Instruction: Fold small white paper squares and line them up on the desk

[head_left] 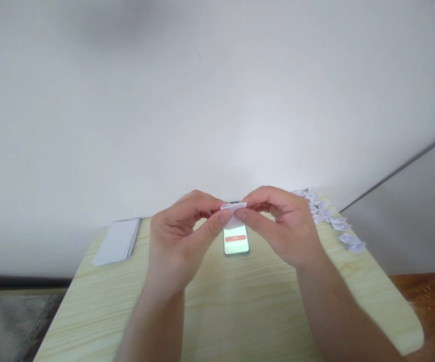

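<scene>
A small folded piece of white paper (234, 217) is held up above the table, pinched from both sides. My left hand (183, 236) grips its left part between thumb and fingers. On the other side, the thumb and fingers of my right hand (283, 221) are closed on the right part. Both thumbs press the near face, and their tips almost meet. Layers show along the paper's top edge. Behind and below it lies a phone (236, 246) with a lit screen and a red bar; the paper and my fingers cover its upper end.
A stack of white paper sheets (116, 242) lies at the table's left rear. Several folded white paper pieces (330, 216) are spread along the right rear edge. The pale wood-grain table (236, 311) stands against a white wall (202, 100).
</scene>
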The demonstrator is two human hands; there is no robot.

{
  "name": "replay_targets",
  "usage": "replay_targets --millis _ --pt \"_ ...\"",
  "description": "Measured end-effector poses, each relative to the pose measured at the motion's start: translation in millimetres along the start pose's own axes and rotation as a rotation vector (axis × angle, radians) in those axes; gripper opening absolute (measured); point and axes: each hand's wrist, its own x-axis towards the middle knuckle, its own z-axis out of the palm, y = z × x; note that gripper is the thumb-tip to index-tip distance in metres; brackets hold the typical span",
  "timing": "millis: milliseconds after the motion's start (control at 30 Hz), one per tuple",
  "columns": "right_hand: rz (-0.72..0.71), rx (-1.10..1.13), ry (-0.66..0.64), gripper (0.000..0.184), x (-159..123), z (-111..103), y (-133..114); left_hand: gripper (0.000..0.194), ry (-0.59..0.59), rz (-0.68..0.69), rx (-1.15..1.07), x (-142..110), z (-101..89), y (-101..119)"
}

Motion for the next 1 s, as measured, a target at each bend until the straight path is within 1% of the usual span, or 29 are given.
replay_targets --millis 167,267,600,800,1000 --pt "0.014 0.03 -0.022 0.011 -0.1 -0.3 0.5 0.002 -0.021 0.005 -0.058 -1.2 0.2 -3.1" --pt "0.026 0.043 -0.034 0.013 0.1 -0.5 0.8 0.002 0.002 0.035 -0.098 -2.2 1.2 -6.5" --pt "0.046 0.057 -0.041 0.012 0.4 -0.3 -0.7 0.004 0.02 0.046 -0.147 -1.0 2.5 -9.4" --pt "0.061 0.069 -0.023 0.012 0.4 0.4 0.1 0.005 0.02 0.046 -0.106 -1.5 3.3 -7.9" --pt "0.062 0.158 -0.001 0.011 2.4 2.5 2.1 0.005 0.06 0.054 0.025 -1.2 4.9 -4.2"
